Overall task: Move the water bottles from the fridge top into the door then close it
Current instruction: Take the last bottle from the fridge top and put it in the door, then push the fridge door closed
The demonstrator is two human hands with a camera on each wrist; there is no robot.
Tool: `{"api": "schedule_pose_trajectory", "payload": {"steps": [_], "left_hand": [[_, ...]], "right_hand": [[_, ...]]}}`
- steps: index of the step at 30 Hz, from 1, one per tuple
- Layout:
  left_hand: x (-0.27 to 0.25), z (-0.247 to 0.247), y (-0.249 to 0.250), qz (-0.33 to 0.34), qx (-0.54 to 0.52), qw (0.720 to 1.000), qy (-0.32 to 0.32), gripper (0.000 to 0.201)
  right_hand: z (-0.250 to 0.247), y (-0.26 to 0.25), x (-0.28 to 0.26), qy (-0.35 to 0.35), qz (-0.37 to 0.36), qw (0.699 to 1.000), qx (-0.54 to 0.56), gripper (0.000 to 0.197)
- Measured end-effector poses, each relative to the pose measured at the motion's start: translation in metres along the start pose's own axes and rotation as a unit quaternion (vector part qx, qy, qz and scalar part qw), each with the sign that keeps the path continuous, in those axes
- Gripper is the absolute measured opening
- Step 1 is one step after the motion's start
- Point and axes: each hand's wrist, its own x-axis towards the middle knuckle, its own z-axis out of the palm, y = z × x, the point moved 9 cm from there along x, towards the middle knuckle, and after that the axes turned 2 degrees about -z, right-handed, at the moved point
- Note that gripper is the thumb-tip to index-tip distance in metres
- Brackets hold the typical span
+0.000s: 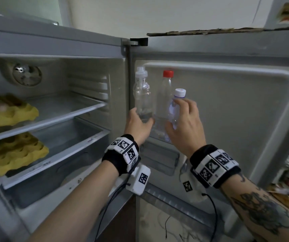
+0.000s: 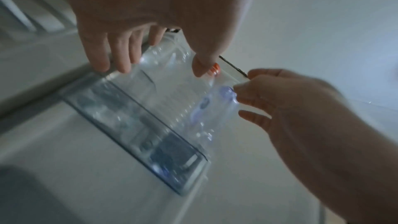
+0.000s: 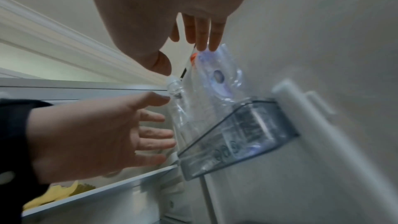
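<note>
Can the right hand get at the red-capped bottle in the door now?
Probably yes: the red-capped bottle shows a free neck beside the right hand, though the small bottle it touches partly covers its body.
</note>
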Motion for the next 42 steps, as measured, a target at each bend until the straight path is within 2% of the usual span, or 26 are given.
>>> {"api": "schedule_pose_trajectory", "payload": {"steps": [2, 8, 14, 19, 23, 28, 31, 37, 42], "left_hand": [[-0.011, 0.01, -0.001, 0.0, -0.034, 0.999, 0.001, 0.066], [-0.047, 0.058, 0.003, -0.007, -0.084, 0.995, -0.047, 0.053], [-0.094, 0.096, 0.028, 0.027, -0.104, 0.991, -0.075, 0.038], [-0.126, 0.133, 0.06, 0.071, -0.076, 0.989, -0.105, 0.044], [-0.143, 0.182, 0.079, 0.067, -0.044, 0.984, -0.16, 0.054], [-0.154, 0.231, 0.098, 0.043, -0.054, 0.979, -0.191, 0.061], [-0.161, 0.256, 0.106, 0.023, -0.047, 0.976, -0.21, 0.069], [-0.166, 0.286, 0.113, -0.013, -0.047, 0.978, -0.202, 0.076], [-0.178, 0.299, 0.112, -0.04, -0.071, 0.981, -0.177, 0.087]], "right_hand": [[-0.011, 0.013, -0.012, 0.02, 0.034, 0.999, -0.011, 0.06], [-0.031, 0.037, -0.051, 0.0, 0.111, 0.99, -0.089, 0.065], [-0.066, 0.08, -0.092, -0.014, 0.212, 0.967, -0.138, 0.078], [-0.106, 0.121, -0.11, 0.036, 0.274, 0.954, -0.12, 0.084], [-0.139, 0.164, -0.126, 0.05, 0.329, 0.938, -0.096, 0.091], [-0.167, 0.221, -0.137, 0.057, 0.389, 0.919, -0.027, 0.092], [-0.169, 0.258, -0.14, 0.038, 0.415, 0.909, 0.023, 0.092], [-0.148, 0.286, -0.137, -0.016, 0.393, 0.906, 0.155, 0.092], [-0.133, 0.28, -0.135, -0.034, 0.366, 0.912, 0.183, 0.088]]}}
